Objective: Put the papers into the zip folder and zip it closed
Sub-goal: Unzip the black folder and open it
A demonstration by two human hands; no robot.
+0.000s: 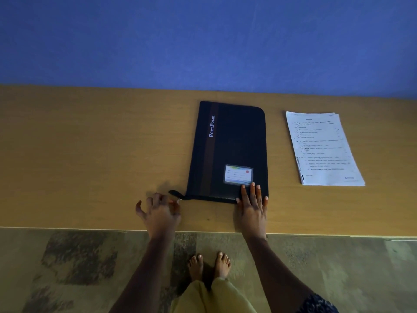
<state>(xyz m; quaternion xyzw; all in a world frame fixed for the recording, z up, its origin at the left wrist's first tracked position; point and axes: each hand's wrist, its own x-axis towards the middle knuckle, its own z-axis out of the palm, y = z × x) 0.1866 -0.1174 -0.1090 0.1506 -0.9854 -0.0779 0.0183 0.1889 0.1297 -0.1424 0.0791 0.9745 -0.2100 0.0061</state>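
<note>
A black zip folder [234, 143] marked "PortFolio" lies flat on the wooden table [90, 154], with a card window near its front edge. A short zipper tail sticks out from its near left corner. My left hand [159, 211] pinches the small metal zipper pull [179, 200] at that tail between thumb and forefinger. My right hand [252, 202] rests flat with fingers spread on the folder's near right corner. A stack of printed papers [322, 150] lies on the table to the right of the folder, apart from both hands.
A blue wall [203, 41] rises behind the table. The table's front edge [67, 228] runs just below my hands. Beneath it are the patterned floor [79, 263] and my bare feet [209, 265].
</note>
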